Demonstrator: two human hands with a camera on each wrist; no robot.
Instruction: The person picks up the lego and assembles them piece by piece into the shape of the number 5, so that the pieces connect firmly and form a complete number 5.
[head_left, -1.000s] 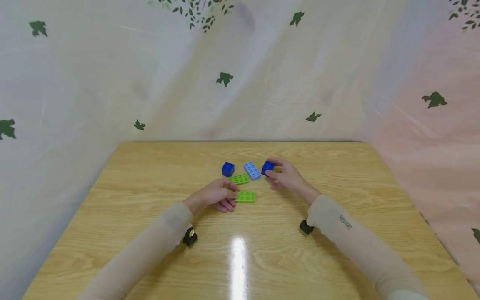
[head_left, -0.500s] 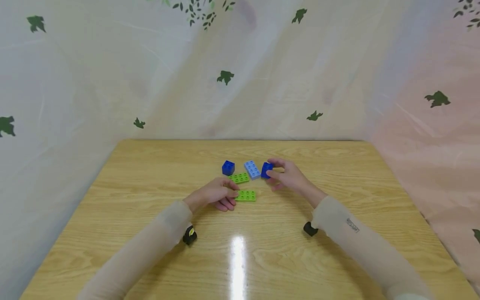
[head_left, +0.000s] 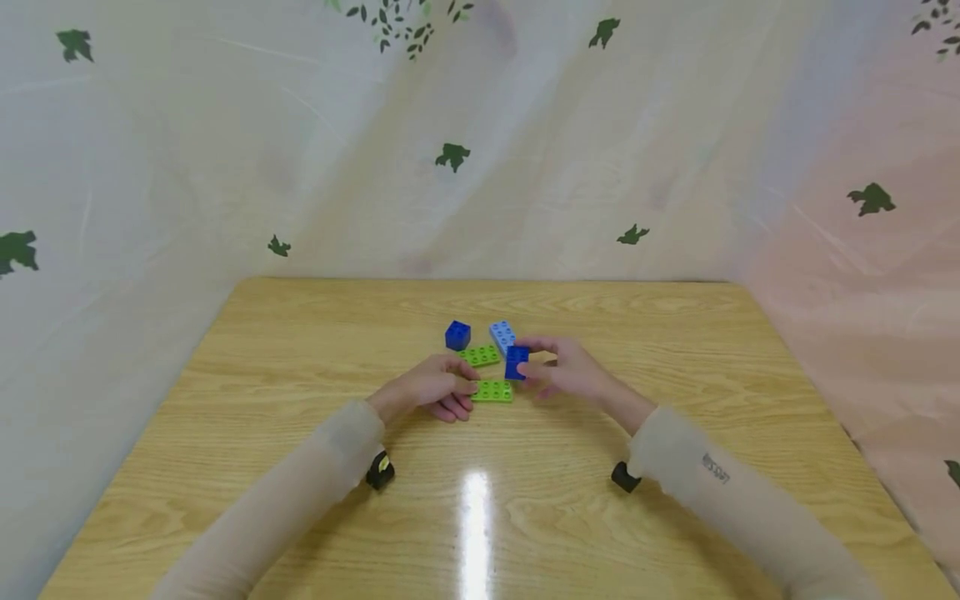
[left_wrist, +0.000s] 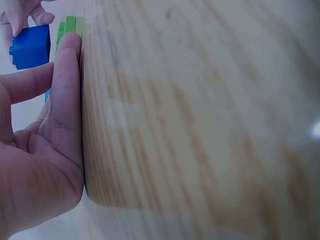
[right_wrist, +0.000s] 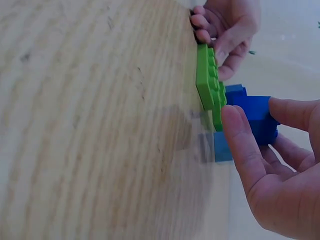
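In the head view my left hand (head_left: 429,387) pinches the left end of the nearer flat green building brick (head_left: 495,391), which lies on the table. My right hand (head_left: 572,372) grips a dark blue brick (head_left: 516,358) between thumb and fingers, studs up, just off the brick's right end. The right wrist view puts this blue brick (right_wrist: 257,120) above the tabletop, apart from the green brick (right_wrist: 203,75). In the left wrist view, fingers of the left hand (left_wrist: 45,125) lie along the table and the blue brick (left_wrist: 32,47) hangs beyond them.
Behind the hands lie a second flat green brick (head_left: 482,356), a light blue brick (head_left: 500,333) partly hidden by the held one, and another dark blue brick (head_left: 457,335). The wooden table (head_left: 330,325) ends at a cloth backdrop (head_left: 360,200).
My right hand has carried the dark blue brick left and nearer to me, from the right of the light blue brick to beside the nearer green one. The left hand stays put.
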